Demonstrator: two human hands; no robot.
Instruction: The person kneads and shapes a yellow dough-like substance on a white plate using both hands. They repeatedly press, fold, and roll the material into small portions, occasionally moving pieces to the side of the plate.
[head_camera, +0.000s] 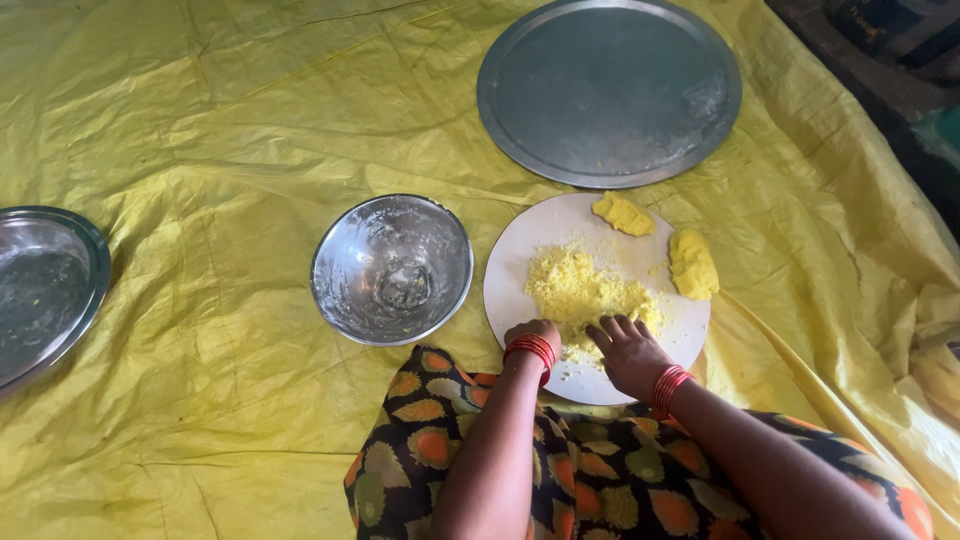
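A round white board (545, 235) lies on the yellow sheet in front of me. On its middle sits a heap of crumbly yellow dough (580, 290). Two smoother yellow dough lumps rest at its far right edge, one at the top (622, 213) and one lower (692, 264). My left hand (535, 332) is curled at the board's near edge, touching the crumbs. My right hand (625, 350) lies flat with fingers spread, pressing on the near side of the heap. Both wrists wear red bangles.
An empty steel bowl (391, 268) with flour smears stands left of the board. A large round steel plate (609, 90) lies beyond it. Another steel plate (45, 290) sits at the far left. A yellow plastic sheet (200, 150) covers the floor.
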